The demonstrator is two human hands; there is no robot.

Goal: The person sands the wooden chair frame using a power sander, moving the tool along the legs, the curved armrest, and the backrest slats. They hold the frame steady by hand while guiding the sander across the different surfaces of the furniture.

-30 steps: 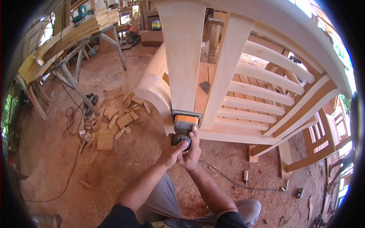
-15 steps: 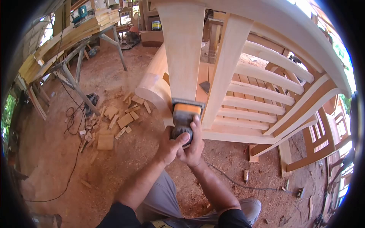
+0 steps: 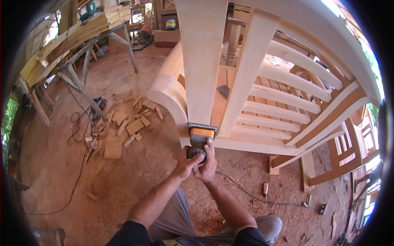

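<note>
Both my hands are wrapped round a black and orange power sander (image 3: pixel 199 141). My left hand (image 3: pixel 185 165) closes on its rounded rear end from the left, and my right hand (image 3: pixel 206 166) grips its right side and rear. The sander's flat pad lies against the lower end of a wide pale board (image 3: pixel 204 61), part of a large wooden furniture frame. Right of this board stands a narrower slat (image 3: pixel 250 61), with a small dark flat piece (image 3: pixel 223 91) in the gap between them. A rounded wooden arm (image 3: pixel 164 84) curves out at the left.
Curved slats (image 3: pixel 287 98) fill the frame's right side. Wood offcuts (image 3: pixel 134 126) lie on the dirt floor at left, near a trestle (image 3: pixel 84 61) stacked with boards. A black cord (image 3: pixel 254 199) runs along the floor to a socket block (image 3: pixel 324 208). Another chair (image 3: pixel 349 153) stands right.
The sander and both my hands have moved slightly down along the wide board, nearer its lower end. The view of the frame has shifted slightly.
</note>
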